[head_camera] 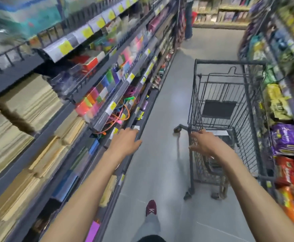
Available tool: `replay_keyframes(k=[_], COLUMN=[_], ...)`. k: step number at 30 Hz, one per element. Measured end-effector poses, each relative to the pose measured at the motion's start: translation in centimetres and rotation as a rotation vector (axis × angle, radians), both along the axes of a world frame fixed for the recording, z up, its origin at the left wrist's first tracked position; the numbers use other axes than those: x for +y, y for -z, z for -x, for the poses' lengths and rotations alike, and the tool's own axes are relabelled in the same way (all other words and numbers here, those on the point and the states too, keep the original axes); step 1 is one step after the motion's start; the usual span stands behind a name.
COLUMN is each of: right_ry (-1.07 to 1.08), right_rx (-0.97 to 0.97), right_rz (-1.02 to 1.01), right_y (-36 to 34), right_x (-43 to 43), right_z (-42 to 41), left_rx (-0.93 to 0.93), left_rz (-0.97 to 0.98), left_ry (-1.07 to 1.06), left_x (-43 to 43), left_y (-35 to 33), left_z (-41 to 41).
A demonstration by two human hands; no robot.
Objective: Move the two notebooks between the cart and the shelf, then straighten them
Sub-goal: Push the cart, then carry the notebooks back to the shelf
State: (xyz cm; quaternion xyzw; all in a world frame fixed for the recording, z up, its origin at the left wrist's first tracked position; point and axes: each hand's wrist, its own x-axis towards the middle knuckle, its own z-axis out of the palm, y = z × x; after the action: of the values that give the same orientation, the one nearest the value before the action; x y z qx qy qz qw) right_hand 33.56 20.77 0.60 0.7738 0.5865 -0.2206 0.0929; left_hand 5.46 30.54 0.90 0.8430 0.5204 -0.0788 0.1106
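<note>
Wire cart (pixel 230 62) just past spread right hand (pixel 204 145), left hand (pixel 125 141) loose, empty, by shelf (pixel 150 102); reach deep, grip flat.

The shelf (pixel 43 135) runs along the left side, and the left hand (pixel 125 142) is right at its front edge. The cart (pixel 230 63) stands on the floor (pixel 165 105), and the right hand (pixel 205 145) is at its near end. Bare floor lies between the two hands. Another shelf (pixel 293 109) runs close by the cart's right side. A foot (pixel 151 207) is on the floor behind the hands. Far ahead of the hands stands a person (pixel 188 20).
</note>
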Motion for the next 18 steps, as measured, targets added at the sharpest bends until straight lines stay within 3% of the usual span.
replay_keyframes(k=[7, 18], right_ry=[0.178, 0.473], right_rx=[0.028, 0.105], right_rz=[0.009, 0.1], right_y=[0.6, 3.9], right_x=[6.1, 8.4], right_z=[-3.4, -10.2], left_rx=[0.001, 0.052], left_rz=[0.023, 0.103], left_ry=[0.187, 0.461], left_x=[10.4, 19.4], left_y=[-0.4, 1.9], left_z=[-6.4, -18.2])
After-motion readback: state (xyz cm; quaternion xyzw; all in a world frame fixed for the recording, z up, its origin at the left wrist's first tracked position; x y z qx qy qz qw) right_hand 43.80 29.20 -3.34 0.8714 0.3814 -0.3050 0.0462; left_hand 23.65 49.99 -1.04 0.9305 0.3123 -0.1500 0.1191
